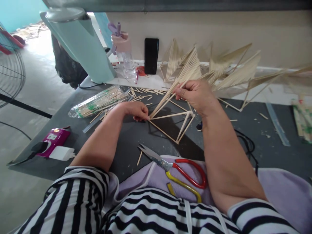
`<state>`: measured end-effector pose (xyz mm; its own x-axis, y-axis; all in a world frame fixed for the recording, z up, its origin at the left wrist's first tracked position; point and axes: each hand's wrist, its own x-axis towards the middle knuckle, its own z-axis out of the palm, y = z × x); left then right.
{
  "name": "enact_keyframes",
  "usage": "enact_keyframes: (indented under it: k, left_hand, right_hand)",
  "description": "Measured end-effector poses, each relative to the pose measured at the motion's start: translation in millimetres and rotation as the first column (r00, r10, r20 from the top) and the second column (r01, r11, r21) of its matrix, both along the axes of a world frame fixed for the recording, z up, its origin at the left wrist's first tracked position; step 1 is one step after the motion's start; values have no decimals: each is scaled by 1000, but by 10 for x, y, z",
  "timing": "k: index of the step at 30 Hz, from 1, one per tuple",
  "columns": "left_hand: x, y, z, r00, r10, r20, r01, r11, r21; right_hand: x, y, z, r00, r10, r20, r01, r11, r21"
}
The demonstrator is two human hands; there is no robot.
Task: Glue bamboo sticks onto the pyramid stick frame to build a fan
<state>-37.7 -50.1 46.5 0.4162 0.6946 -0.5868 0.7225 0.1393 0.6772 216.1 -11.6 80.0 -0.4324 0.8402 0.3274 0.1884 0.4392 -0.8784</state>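
**Obs:** Now, fingers first. Your left hand (140, 112) has its fingertips (147, 117) pinched narrow on the near-left corner of the stick frame (170, 122), pressed down at the grey tabletop (136, 136).

**Check:** And the right?

**Obs:** Your right hand (195, 94) is curled closed around the upper sticks of the same frame, thumb and forefinger nipping one stick where several fan upward. So both hands hold the frame; it stands tilted on the table between them, its lower square outline lying flat, the slanted sticks rising toward the right hand.

**Check:** Surroundings, moving out?

**Obs:** Scissors (180, 170) with a red and a yellow handle lie near your body, handles on a lilac cloth (151, 178), blades open, pointing left. A clear bag of sticks (99, 102) lies left of the frame, loose sticks scattered beside it. Finished fan-shaped stick pieces (234, 73) lean along the wall behind. A black phone (151, 56) stands upright against that wall, near a pink-lidded bottle (123, 53). A magenta device (52, 139) sits at the far left table edge.
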Motion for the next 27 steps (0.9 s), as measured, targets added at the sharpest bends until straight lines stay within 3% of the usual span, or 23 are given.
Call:
enact_keyframes:
  k: [6, 11, 18, 27]
  left_hand:
    - [-28, 14, -35, 999, 6, 35, -6, 1000, -7]
    - [-41, 45, -87, 998, -47, -32, 47, 999, 7]
    - [15, 31, -62, 996, -47, -76, 50, 998, 33]
    - [-9, 38, -77, 996, -60, -63, 63, 997, 37]
  right_hand:
    - [2, 14, -24, 1000, -3, 12, 3, 1000, -5]
    - [-9, 13, -17, 1000, -17, 21, 17, 1000, 21]
    - [-22, -9, -1, 994, -43, 97, 42, 999, 10]
    - [-11, 38, -33, 996, -50, 72, 51, 999, 0]
